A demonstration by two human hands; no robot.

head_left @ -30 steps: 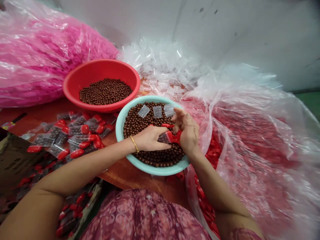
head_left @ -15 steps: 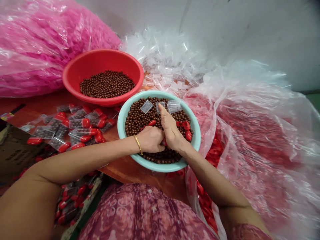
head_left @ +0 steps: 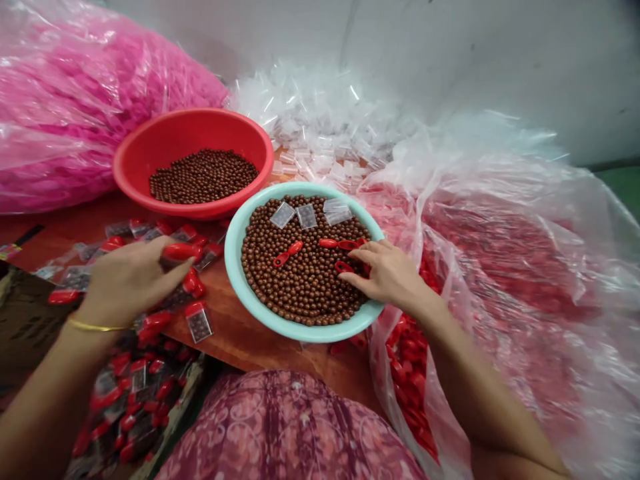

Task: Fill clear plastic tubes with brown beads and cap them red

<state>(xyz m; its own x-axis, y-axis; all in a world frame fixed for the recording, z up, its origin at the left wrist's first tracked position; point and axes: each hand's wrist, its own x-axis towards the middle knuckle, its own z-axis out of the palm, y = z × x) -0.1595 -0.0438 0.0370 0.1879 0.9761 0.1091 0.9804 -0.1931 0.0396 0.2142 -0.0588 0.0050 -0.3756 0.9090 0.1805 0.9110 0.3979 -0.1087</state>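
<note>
A teal bowl (head_left: 232,248) of small brown balls (head_left: 305,287) stands in front of me on the red-brown table. On the balls lie three small empty clear bags (head_left: 306,216) and several red clips (head_left: 287,253). My right hand (head_left: 389,273) rests on the bowl's right side, fingers stretched out flat, fingertips touching a red clip (head_left: 344,267). My left hand (head_left: 131,279) hovers over a heap of filled, red-clipped packets (head_left: 193,283) left of the bowl, fingers extended and slightly blurred. One filled packet (head_left: 199,325) lies alone near the table's edge.
A red bowl (head_left: 120,177) with more brown balls stands behind. A big pink plastic sack (head_left: 75,113) fills the back left. A heap of empty clear bags (head_left: 325,127) lies at the back, a clear sack of red clips (head_left: 500,267) on the right. More packets (head_left: 125,400) sit lower left.
Both hands were together over the teal bowl, closing a packet. My left hand has swung left over the packet heap, and my right hand has opened onto the balls by a red clip.
</note>
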